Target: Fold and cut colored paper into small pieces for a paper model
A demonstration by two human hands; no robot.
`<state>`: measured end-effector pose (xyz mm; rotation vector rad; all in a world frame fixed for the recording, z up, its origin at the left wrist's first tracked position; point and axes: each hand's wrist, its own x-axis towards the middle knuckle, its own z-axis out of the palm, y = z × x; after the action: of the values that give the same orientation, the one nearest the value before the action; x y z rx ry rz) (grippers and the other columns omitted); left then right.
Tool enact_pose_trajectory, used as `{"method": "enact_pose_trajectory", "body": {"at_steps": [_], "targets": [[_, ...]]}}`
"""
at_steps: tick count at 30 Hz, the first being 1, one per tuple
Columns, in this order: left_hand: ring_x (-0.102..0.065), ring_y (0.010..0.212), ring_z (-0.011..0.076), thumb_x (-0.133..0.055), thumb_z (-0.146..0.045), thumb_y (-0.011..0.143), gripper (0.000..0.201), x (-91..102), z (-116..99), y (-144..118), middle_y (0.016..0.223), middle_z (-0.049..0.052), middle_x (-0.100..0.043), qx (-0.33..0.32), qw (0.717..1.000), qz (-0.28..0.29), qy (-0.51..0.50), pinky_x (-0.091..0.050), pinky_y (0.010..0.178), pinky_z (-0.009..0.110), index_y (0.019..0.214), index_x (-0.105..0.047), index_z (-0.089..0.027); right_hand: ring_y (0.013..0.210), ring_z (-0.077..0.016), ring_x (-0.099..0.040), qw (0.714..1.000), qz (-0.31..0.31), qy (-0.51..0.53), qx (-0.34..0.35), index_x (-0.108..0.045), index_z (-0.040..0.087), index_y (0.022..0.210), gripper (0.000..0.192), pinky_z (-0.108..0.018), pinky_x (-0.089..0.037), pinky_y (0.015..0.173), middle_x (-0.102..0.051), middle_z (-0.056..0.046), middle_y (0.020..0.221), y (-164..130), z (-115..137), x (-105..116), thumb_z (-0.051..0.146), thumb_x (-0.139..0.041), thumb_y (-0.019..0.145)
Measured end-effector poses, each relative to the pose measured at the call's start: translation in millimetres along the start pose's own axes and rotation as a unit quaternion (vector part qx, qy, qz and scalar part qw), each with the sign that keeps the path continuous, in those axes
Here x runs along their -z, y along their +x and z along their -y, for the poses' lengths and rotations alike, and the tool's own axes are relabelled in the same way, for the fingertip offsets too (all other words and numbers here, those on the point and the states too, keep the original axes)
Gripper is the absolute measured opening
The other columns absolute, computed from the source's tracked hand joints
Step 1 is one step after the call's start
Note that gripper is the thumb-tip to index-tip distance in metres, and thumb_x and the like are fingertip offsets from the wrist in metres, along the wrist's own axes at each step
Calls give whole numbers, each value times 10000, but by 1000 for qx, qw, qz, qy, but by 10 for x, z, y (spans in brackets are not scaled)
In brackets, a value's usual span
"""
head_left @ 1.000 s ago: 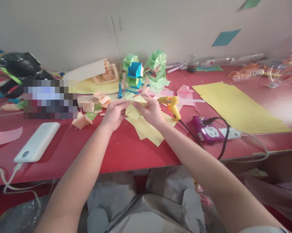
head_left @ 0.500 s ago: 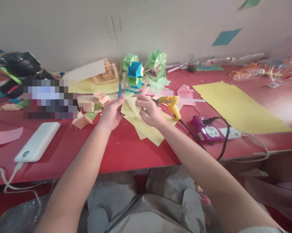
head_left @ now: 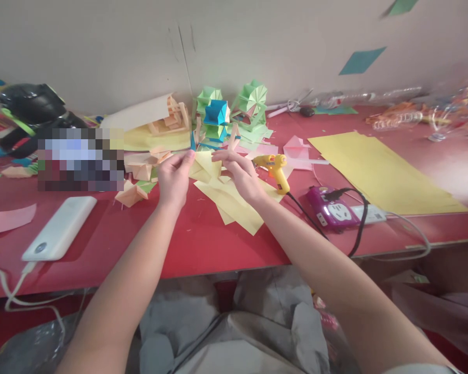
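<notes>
My left hand is closed, with thumb and fingers pinching the left edge of a folded piece of yellow paper. My right hand holds the paper's upper right edge at its fingertips, the other fingers loosely bent. The paper is raised a little over several loose yellow paper sheets on the table. Just right of my right hand is a yellow hot glue gun. Behind my hands stand a blue folded-paper piece and green folded-paper shapes.
On the red table are a white power bank at left, peach folded pieces, a purple power socket with cables, and large yellow sheets at right. A black wrapped bundle lies at the back left.
The yellow paper has been turned and now lies flatter between my hands. My left hand has shifted slightly left, and my right fingers have straightened along the paper's edge.
</notes>
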<state>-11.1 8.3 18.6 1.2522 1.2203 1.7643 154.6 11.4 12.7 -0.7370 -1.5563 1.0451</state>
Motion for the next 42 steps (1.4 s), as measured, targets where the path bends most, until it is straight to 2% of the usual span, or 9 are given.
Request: {"method": "enact_pose_trajectory", "body": {"at_steps": [3, 7, 11, 16, 22, 29, 34, 37, 42], "targets": [[-570, 683, 128, -751, -423, 819, 285, 2, 20, -20, 647, -16, -598, -43, 999, 2, 25, -468, 653, 247, 671, -678, -190, 822, -135, -615, 999, -24, 14, -21, -642, 203, 960, 166, -279, -555, 710, -666, -55, 1077, 12, -30, -26, 330, -608, 859], [-530, 619, 117, -713, -387, 846, 227, 27, 31, -25, 640, -20, -565, -17, 998, 40, 34, -438, 592, 241, 723, -681, -198, 743, -118, -592, 995, -73, 47, -41, -599, 237, 1019, 322, -261, -524, 638, -650, -17, 964, 51, -135, 4, 360, -754, 766], [-587, 653, 135, -707, -381, 838, 181, 53, -9, -19, 735, 3, -644, 44, 992, 115, 34, -465, 602, 248, 865, -712, -202, 721, -123, -585, 995, -33, 65, -61, -643, 222, 1071, 360, -274, -504, 644, -619, 14, 801, 85, -169, 92, 354, -771, 763], [-661, 857, 190, -797, -414, 759, 270, 70, -99, -53, 875, 44, -729, 53, 969, 217, 103, -497, 776, 280, 877, -725, -181, 839, -153, -616, 999, 32, -27, -24, -756, 213, 1037, 262, -322, -527, 766, -684, -20, 892, 84, -102, 137, 327, -739, 802], [-607, 727, 158, -757, -382, 783, 211, 97, -98, -59, 749, 6, -665, 65, 951, 266, 145, -439, 654, 263, 768, -697, -181, 859, -158, -655, 997, 74, -30, -5, -780, 214, 1049, 253, -338, -556, 812, -718, -41, 945, 73, -83, 121, 322, -718, 828], [-663, 771, 187, -782, -380, 766, 205, 113, -116, -46, 793, 29, -721, -2, 953, 249, 172, -511, 700, 286, 778, -721, -185, 778, -159, -657, 998, 59, -19, -32, -741, 191, 1024, 334, -339, -568, 755, -697, -34, 862, 85, -85, 146, 381, -803, 756], [-684, 711, 174, -752, -357, 803, 182, 107, -73, -33, 769, 37, -738, -22, 972, 166, 168, -547, 661, 274, 878, -739, -192, 848, -165, -662, 997, -44, -52, -37, -695, 204, 933, 360, -316, -547, 764, -715, -50, 942, 66, -46, 69, 530, -756, 793], [-686, 679, 161, -758, -346, 803, 184, 88, -51, -35, 748, 33, -728, -37, 979, 110, 168, -553, 618, 248, 897, -724, -192, 758, -139, -606, 989, -125, -79, -32, -599, 215, 828, 443, -281, -503, 666, -656, -25, 843, 36, -14, 9, 627, -750, 766], [-702, 734, 161, -784, -350, 788, 203, 45, -45, -68, 791, 30, -716, -49, 983, 89, 152, -579, 648, 242, 853, -675, -192, 659, -122, -543, 986, -115, -118, -39, -521, 221, 765, 483, -282, -455, 624, -590, 9, 722, -5, 5, -52, 645, -753, 755]]}}
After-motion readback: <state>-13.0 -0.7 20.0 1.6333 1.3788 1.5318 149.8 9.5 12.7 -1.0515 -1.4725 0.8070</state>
